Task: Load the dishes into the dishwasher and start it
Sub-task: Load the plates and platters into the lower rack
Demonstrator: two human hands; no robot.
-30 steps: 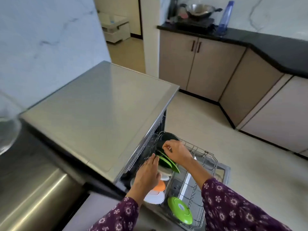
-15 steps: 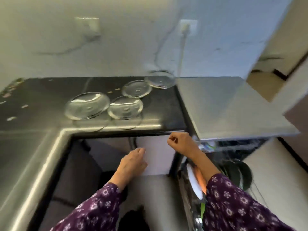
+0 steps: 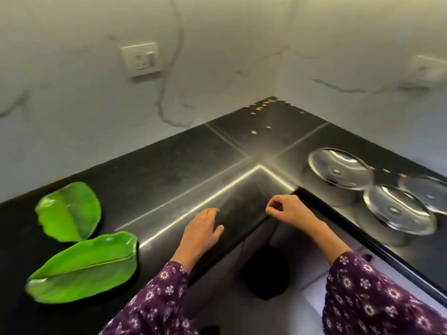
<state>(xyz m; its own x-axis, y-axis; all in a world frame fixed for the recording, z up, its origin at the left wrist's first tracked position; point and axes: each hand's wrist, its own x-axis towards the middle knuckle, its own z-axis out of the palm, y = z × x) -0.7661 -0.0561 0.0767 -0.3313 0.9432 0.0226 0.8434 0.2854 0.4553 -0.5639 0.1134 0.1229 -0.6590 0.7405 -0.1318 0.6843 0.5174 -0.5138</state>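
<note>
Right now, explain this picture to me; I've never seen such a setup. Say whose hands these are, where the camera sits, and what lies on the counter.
No machine here: a person works bare-handed, and one camera worn on the head looks down at the hands. The left hand is open over the black counter; the right hand has curled fingers and holds nothing visible. Two green leaf-shaped plates lie at the left, three clear glass plates at the right.
</note>
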